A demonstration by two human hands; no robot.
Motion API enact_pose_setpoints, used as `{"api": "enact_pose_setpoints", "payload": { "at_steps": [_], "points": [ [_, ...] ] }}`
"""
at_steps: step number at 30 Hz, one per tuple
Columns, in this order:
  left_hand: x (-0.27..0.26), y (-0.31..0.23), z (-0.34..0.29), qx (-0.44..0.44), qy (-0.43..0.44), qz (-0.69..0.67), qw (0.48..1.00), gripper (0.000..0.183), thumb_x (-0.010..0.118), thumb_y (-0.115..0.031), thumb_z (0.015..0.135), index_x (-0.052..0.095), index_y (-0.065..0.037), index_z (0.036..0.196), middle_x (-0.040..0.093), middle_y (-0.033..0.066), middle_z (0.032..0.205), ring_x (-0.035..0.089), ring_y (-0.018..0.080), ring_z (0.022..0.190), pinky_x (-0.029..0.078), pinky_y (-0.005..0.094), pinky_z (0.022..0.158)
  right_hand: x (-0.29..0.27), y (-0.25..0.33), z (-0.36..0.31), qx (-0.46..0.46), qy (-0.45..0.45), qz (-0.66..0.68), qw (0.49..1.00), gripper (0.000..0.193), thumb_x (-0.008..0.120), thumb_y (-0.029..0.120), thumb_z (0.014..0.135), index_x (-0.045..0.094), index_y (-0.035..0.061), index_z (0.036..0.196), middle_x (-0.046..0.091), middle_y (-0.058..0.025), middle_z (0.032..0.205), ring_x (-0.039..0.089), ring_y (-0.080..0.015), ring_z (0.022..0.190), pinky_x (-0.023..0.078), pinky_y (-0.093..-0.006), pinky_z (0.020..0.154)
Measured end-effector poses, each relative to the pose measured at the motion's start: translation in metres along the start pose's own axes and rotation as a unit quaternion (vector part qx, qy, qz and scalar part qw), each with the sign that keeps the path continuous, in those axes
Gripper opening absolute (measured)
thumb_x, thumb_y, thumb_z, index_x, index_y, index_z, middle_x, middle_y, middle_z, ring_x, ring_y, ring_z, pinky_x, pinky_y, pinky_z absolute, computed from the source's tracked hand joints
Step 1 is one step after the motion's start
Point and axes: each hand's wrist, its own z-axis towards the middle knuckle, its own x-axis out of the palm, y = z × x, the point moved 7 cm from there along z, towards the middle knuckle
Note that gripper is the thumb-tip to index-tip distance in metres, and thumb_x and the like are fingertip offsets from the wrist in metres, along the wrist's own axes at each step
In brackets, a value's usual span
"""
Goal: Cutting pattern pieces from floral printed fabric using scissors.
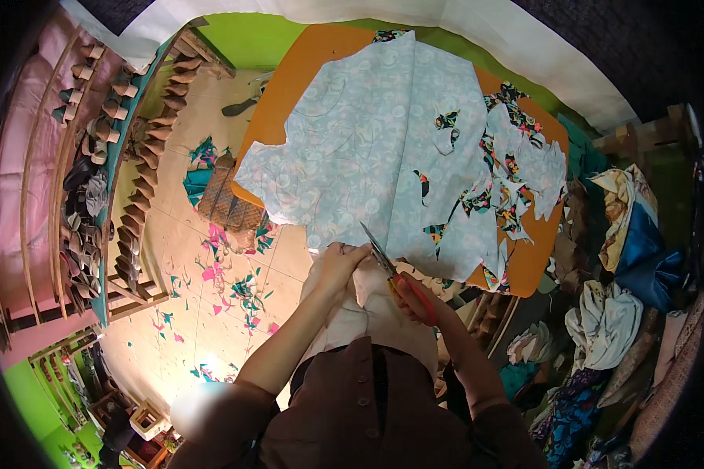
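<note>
A large piece of pale blue-grey fabric (pixel 360 133), its faint print showing through, lies over an orange table (pixel 278 94). My left hand (pixel 341 264) is closed at the fabric's near edge, fingertips pinching it. In my right hand (pixel 411 303) is a pair of scissors (pixel 382 256) with red and yellow handles. Their blades point away from me to the upper left, over the near edge and just right of my left fingers. Cut scraps (pixel 516 168), dark floral on one side and pale on the other, are heaped along the table's right side. A few smaller scraps lie on the fabric.
Pink and teal scraps (pixel 246 293) litter the tiled floor at left, near a brown patterned bag (pixel 231 199). Racks of shoes and wooden shoe forms (pixel 145 172) line the left side. Piled cloth (pixel 602 324) crowds the right.
</note>
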Motion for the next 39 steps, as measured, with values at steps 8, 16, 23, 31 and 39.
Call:
{"api": "enact_pose_setpoints", "payload": {
  "at_steps": [8,16,23,31,39],
  "points": [
    [0.006,-0.008,-0.003,-0.015,0.08,0.123,0.989,0.016,0.066,-0.011,0.071,0.055,-0.001,0.065,0.054,0.0017,0.061,0.051,0.0078,0.054,0.043,0.0191,0.053,-0.002,-0.019,0.012,0.024,0.044,0.093,0.994,0.056,0.03,0.068,0.075,0.036,0.0143,0.087,0.033,0.0049,0.061,0.025,-0.0047,0.043,0.022,-0.0207,0.038],
    [0.005,-0.012,-0.003,-0.01,0.089,0.103,0.991,0.018,0.064,-0.011,0.071,0.059,0.006,0.074,0.06,0.0077,0.066,0.055,0.0107,0.06,0.042,0.0219,0.055,0.001,-0.004,0.009,0.052,0.038,0.049,0.997,0.056,0.026,0.069,0.075,0.034,0.0138,0.066,0.028,0.0057,0.051,0.024,-0.0043,0.04,0.021,-0.02,0.036],
    [0.015,-0.026,-0.014,-0.015,0.134,0.18,0.974,0.021,0.066,-0.011,0.069,0.058,0.004,0.082,0.06,0.0073,0.079,0.056,0.013,0.069,0.045,0.0235,0.064,0.006,-0.024,0.024,0.029,0.131,0.149,0.98,0.057,0.028,0.069,0.075,0.037,0.013,0.081,0.035,0.0027,0.063,0.033,-0.0051,0.047,0.027,-0.0189,0.042],
    [0.018,-0.016,-0.014,0.005,0.127,0.16,0.979,0.026,0.067,-0.01,0.068,0.058,0.004,0.088,0.06,0.0078,0.084,0.056,0.0144,0.074,0.045,0.0247,0.068,0.003,-0.012,0.026,0.006,0.078,0.177,0.981,0.058,0.029,0.07,0.073,0.034,0.0133,0.079,0.031,0.0047,0.063,0.028,-0.0037,0.047,0.025,-0.0182,0.042],
    [0.017,-0.015,-0.012,0.043,0.131,0.167,0.976,0.031,0.065,-0.011,0.072,0.053,0.003,0.097,0.058,0.0075,0.091,0.054,0.0137,0.081,0.044,0.0253,0.072,0.008,-0.01,0.024,-0.006,0.058,0.181,0.982,0.06,0.032,0.073,0.07,0.034,0.0124,0.073,0.028,0.0053,0.054,0.024,-0.0028,0.039,0.022,-0.0183,0.035]
  ]
}}
